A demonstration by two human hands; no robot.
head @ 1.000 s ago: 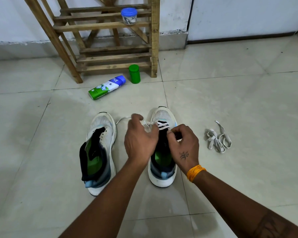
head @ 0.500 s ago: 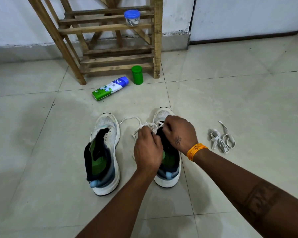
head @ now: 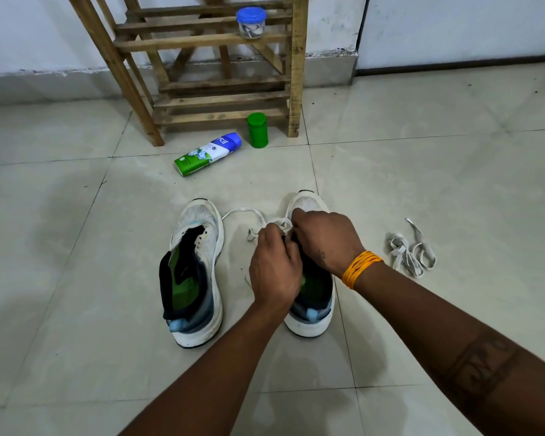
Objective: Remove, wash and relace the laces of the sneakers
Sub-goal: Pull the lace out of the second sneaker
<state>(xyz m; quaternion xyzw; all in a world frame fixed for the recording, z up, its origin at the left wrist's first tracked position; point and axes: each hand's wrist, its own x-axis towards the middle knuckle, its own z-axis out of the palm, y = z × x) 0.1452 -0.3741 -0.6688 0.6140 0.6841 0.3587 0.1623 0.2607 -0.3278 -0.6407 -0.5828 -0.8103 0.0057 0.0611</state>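
Both hands work at the forefoot of the right shoe [head: 310, 313]: left hand [head: 276, 267] with fingers curled, apparently pinching the lace [head: 243, 211]; right hand [head: 323, 239] curled over the eyelets, its hold hidden. Relacing appears just begun; a long loop lies slack on the floor [head: 76, 278]. Left shoe [head: 195, 272] is unlaced; its lace, the spare lace [head: 411, 253], lies bunched well right. Half a second earlier, the hands sat slightly lower in view; otherwise little differs.
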